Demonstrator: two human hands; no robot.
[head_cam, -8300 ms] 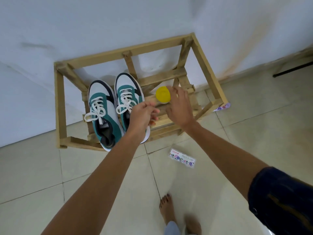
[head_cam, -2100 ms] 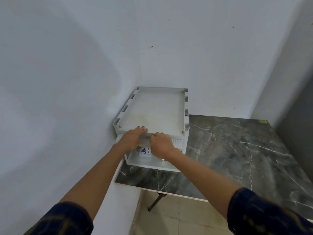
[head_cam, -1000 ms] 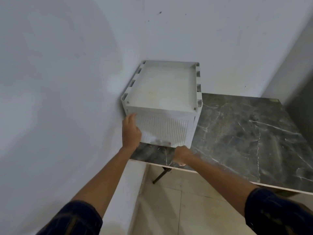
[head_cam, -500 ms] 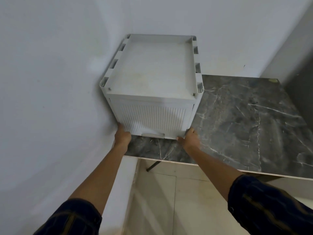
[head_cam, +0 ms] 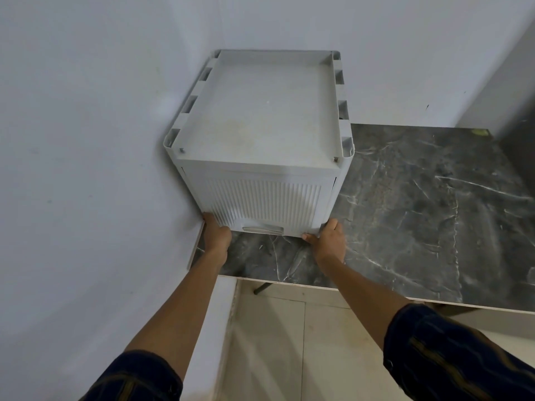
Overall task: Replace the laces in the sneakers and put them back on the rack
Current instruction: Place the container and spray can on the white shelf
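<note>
A white plastic drawer box (head_cam: 260, 117) is seen from above, standing in the corner of a dark grey marble-patterned tabletop (head_cam: 419, 212), against pale walls (head_cam: 86, 140). Both of the person's hands are placed at the bottom front corners of the box. The left hand (head_cam: 216, 237) is set at the lower left corner, with its fingers reaching up behind the front edge, where they are hidden; whether they are curled round the corner cannot be told. The right hand (head_cam: 328, 237) is set at the lower right corner, with the thumb laid along the bottom front edge and the fingers bent round the side, so that the corner is gripped.

The box is squarish with rounded corners. Its flat top is matt and faintly stained, bordered by a raised rim with open slots down both sides. The front panel is ribbed with fine vertical grooves, and a small recessed handle (head_cam: 263, 229) is set at its lower middle. The tabletop is smooth and glossy, veined in white, with a pale thin edge. Cream floor tiles (head_cam: 289, 342) are seen below it. Dark patterned sleeves (head_cam: 451, 354) cover the upper arms. The sneakers, laces and rack are not in view.
</note>
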